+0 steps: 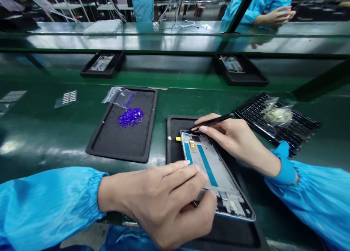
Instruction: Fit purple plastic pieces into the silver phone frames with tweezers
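A silver phone frame (pixel 222 183) with blue strips lies tilted over a black tray (pixel 235 231). My left hand (pixel 164 200) is closed around the frame's left edge, its fingertips partly hiding the metal. Pinched in my right hand (pixel 237 138) is a pair of black tweezers (pixel 216 120), tips down at the frame's top edge. What the tips touch there is too small to make out. A small orange flex piece (pixel 192 144) sits on the frame, and a yellow tab (pixel 178 138) sticks out at its upper left.
Left of the frame, another black tray (pixel 117 143) bears a pile of small purple pieces (pixel 131 117) and a plastic bag (pixel 119 96). A ridged black tray (pixel 251 110) with a bagged pale bundle stands right. Two trays with frames (pixel 101 62) sit behind; a co-worker's hands (pixel 276 16) rest beyond.
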A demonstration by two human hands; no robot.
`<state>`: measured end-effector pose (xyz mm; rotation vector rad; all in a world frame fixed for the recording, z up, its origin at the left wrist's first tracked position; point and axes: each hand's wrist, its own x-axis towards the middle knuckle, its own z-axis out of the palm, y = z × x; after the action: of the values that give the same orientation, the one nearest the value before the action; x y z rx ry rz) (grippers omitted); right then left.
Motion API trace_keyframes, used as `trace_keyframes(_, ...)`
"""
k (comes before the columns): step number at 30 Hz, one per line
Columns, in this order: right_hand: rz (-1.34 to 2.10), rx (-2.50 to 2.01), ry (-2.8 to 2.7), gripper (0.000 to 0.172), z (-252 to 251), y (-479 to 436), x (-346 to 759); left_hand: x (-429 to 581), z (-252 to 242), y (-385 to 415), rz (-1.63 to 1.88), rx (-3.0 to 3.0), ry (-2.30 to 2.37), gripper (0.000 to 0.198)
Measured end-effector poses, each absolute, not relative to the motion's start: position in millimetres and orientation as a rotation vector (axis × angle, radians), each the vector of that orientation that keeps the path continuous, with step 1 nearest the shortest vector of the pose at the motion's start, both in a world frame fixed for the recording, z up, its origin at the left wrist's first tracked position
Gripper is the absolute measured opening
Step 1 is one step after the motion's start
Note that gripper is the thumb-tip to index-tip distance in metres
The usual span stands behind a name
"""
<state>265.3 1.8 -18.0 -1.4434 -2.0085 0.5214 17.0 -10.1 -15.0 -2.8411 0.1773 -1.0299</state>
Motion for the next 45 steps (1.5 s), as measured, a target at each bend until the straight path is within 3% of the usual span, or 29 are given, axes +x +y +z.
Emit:
trace_keyframes(14,0.499,-1.465,-2.05,0.03,-14,-1,263,16,-32,-19,-0.958,-2.906,0.223,0.029)
trace_keyframes(23,1.064,-1.357,-1.448,0.029,-22,3,277,13,-51,-28,-0.851,-2.956,0.117,0.021)
trace_keyframes(29,0.901,-1.339,-1.198,0.038,-24,13,294,16,-29,-35,-0.66,-2.996,0.389,0.022)
trace_keyframes(34,0.818,-1.336,-1.138,0.037,-16,16,311,16,-29,-35,-0.491,-2.914,0.312,0.014)
trace_keyframes(39,0.723,-1.302,-1.104,0.031,-1,4,317,29,-33,13,-0.323,-2.859,0.106,0.015)
trace_keyframes(45,0.644,-1.27,-1.112,0.027,3,-11,329,62,-12,102,0.128,-2.826,-0.396,0.02)
